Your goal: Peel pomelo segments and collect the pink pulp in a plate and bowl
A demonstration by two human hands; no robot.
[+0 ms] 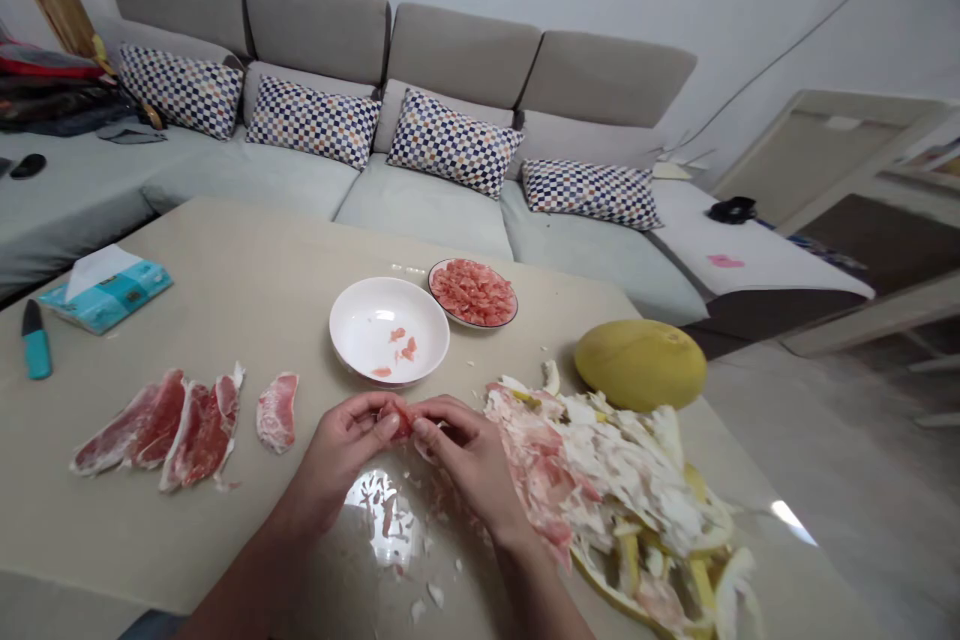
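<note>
Between my two hands, in front of the white bowl, is a small red piece of pomelo flesh (403,420). My left hand (351,440) pinches it from one side. The fingers of my right hand (457,440) are closed on its other side. Just beyond them, the white bowl (347,345) holds a few bits of pink pulp. Behind it a dark-rimmed plate (501,322) is heaped with pink pulp (472,290). To the left lie a single pomelo segment (277,412) and several larger segments (199,435) with whitish membrane.
A pile of pomelo peel and membrane (622,470) spreads along the right side, with a whole yellow pomelo (640,363) behind it. At the far left lie a tissue pack (109,290) and a knife with a teal handle (37,355). A grey sofa (427,200) stands beyond the table.
</note>
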